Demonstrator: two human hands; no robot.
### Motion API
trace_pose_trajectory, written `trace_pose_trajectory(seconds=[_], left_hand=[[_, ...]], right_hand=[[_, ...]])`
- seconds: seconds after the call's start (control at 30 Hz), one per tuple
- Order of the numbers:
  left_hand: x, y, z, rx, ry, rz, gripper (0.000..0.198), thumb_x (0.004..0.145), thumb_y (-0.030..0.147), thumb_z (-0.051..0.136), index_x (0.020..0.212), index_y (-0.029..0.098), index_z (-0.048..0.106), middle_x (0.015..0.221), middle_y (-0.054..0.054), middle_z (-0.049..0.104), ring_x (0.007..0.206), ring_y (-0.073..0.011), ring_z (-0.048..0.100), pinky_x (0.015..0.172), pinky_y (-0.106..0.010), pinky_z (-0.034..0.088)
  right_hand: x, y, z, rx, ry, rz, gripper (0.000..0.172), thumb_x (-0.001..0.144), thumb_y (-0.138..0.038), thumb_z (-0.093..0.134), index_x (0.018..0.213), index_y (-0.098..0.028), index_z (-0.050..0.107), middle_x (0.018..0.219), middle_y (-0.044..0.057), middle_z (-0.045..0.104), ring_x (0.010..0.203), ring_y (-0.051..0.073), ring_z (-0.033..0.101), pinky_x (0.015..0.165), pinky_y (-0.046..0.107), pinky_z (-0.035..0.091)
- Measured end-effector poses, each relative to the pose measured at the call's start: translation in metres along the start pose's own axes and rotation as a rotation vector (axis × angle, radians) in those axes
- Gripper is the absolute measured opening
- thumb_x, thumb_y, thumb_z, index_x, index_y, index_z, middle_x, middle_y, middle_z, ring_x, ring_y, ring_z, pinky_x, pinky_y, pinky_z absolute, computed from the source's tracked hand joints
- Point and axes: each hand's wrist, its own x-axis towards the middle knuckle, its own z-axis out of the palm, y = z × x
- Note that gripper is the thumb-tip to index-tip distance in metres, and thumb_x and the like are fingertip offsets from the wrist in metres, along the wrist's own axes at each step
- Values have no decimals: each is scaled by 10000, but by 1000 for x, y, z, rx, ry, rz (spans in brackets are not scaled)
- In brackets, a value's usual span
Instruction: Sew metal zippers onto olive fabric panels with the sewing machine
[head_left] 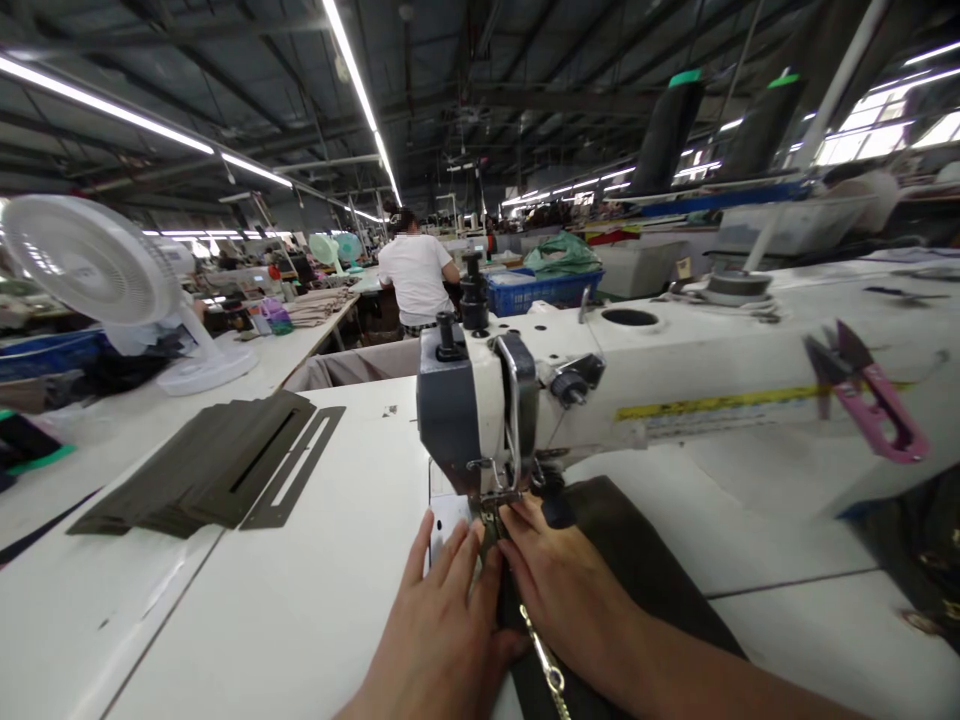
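A white and grey sewing machine (600, 385) stands on a white table (300, 590). A dark olive fabric piece (637, 560) with a metal zipper (546, 665) lies under its presser foot (495, 497). My left hand (442, 630) lies flat on the fabric left of the zipper, fingers stretched toward the needle. My right hand (562, 585) presses flat on the fabric right of the zipper, fingertips just at the presser foot. Both hands hold the fabric down and grip nothing.
A stack of olive cut pieces with slots (217, 465) lies at the table's left. Pink thread snips (870, 395) rest on the machine arm. A white fan (112, 280) stands at far left. A person in a white shirt (416, 275) sits behind. Blue crate (540, 290) beyond.
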Motion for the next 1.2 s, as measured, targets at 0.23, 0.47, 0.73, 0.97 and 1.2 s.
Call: trace_pose_trajectory(seconds=[0.23, 0.47, 0.73, 0.97, 1.2], left_hand=[[7, 2, -15, 0, -66, -13, 527, 776, 499, 549, 1157, 137, 517, 1198, -142, 560, 1139, -289, 486, 1037, -550, 233], [11, 4, -24, -32, -96, -26, 442, 824, 422, 516, 1161, 137, 512, 1209, -130, 557, 1161, -260, 470, 1062, -525, 179], [12, 2, -23, -40, -97, -35, 419, 837, 403, 502, 1160, 137, 506, 1215, -138, 548, 1170, -251, 462, 1072, -506, 158], [14, 2, -28, -60, -124, -38, 439, 827, 401, 516, 1168, 123, 506, 1208, -135, 556, 1174, -257, 458, 1066, -519, 180], [16, 2, -36, -78, -177, -25, 450, 828, 384, 527, 1184, 110, 501, 1219, -148, 545, 1173, -278, 460, 1044, -555, 221]], right_hand=[[-2, 3, 4, -38, -60, 55, 285, 811, -76, 350, 932, -107, 606, 928, 137, 639, 849, 219, 593, 775, 341, 479], [-2, 2, 1, -62, -189, 132, 253, 830, -111, 371, 941, -105, 598, 981, 146, 615, 851, 241, 574, 792, 377, 458], [1, 3, 0, -69, -219, 134, 242, 834, -105, 373, 919, -112, 599, 966, 141, 610, 837, 233, 566, 785, 357, 450], [0, 3, 2, -80, -206, 144, 239, 830, -97, 383, 922, -107, 604, 945, 140, 613, 831, 235, 565, 774, 355, 455], [0, 3, 3, -81, -157, 103, 249, 823, -96, 375, 894, -120, 612, 901, 128, 624, 810, 229, 571, 787, 361, 450]])
